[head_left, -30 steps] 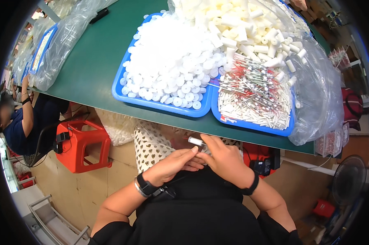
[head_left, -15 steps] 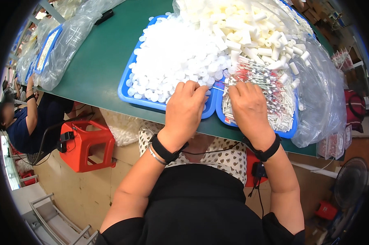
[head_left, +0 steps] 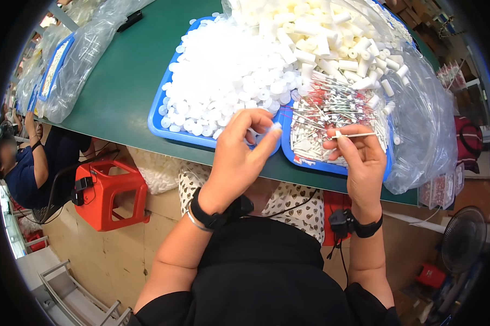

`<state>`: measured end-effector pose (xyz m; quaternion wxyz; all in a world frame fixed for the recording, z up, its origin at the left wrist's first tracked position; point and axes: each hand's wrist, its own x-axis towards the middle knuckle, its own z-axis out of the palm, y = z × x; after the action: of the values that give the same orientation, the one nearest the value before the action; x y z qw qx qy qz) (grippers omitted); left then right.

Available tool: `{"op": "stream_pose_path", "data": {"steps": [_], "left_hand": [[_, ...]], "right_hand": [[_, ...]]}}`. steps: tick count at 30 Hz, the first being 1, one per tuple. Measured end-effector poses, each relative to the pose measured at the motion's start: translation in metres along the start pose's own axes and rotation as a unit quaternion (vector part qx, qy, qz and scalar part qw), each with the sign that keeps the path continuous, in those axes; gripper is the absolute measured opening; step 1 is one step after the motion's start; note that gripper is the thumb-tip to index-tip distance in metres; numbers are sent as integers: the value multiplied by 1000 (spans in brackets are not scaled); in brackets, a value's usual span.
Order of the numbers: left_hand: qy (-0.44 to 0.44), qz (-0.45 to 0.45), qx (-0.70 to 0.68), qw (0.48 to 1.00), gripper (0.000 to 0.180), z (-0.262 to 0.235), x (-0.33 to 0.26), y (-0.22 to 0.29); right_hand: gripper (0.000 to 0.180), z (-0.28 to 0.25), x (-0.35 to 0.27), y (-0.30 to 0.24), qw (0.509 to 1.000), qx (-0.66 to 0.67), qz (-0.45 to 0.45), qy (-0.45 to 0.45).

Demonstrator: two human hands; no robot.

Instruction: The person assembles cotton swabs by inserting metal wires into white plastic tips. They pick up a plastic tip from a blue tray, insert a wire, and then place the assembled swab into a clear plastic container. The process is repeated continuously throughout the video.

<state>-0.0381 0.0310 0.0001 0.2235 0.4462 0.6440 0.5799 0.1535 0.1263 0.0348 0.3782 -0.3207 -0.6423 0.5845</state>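
Observation:
My left hand (head_left: 244,142) is over the front right corner of the left blue tray (head_left: 157,120), closed in a pinch. At its thumb tip shows a small whitish disc (head_left: 277,126), partly hidden. Small translucent white discs (head_left: 217,92) fill that tray. My right hand (head_left: 362,155) is turned palm up above the right blue tray (head_left: 321,166). Between its thumb and fingers lies a thin white stick (head_left: 359,135) with a small white collar. Below it, the right tray holds many thin pieces with white, red and metallic parts (head_left: 332,103).
Cream-white foam tubes (head_left: 342,49) are heaped behind the trays, with clear plastic sheeting (head_left: 421,130) at their right. A red stool (head_left: 112,195) stands left of me. Farther left, a person (head_left: 25,168) sits at the green table (head_left: 114,81). A fan (head_left: 465,239) stands at the right.
My right hand has lifted from the right tray and turned palm up, with a thin white stick now visible in it. My left hand has rotated, showing a small disc at the thumb.

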Motion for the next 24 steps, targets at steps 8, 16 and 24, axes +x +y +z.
{"op": "stream_pose_path", "data": {"steps": [8, 16, 24], "left_hand": [[-145, -350, -610, 696, 33, 14, -45, 2], [-116, -398, -666, 620, 32, 21, -49, -6], [-114, -372, -647, 656, 30, 20, -51, -6]], "right_hand": [[16, 9, -32, 10, 987, 147, 37, -53], [15, 9, -40, 12, 996, 59, 7, -74], [15, 10, -40, 12, 999, 17, 32, -37]]}}
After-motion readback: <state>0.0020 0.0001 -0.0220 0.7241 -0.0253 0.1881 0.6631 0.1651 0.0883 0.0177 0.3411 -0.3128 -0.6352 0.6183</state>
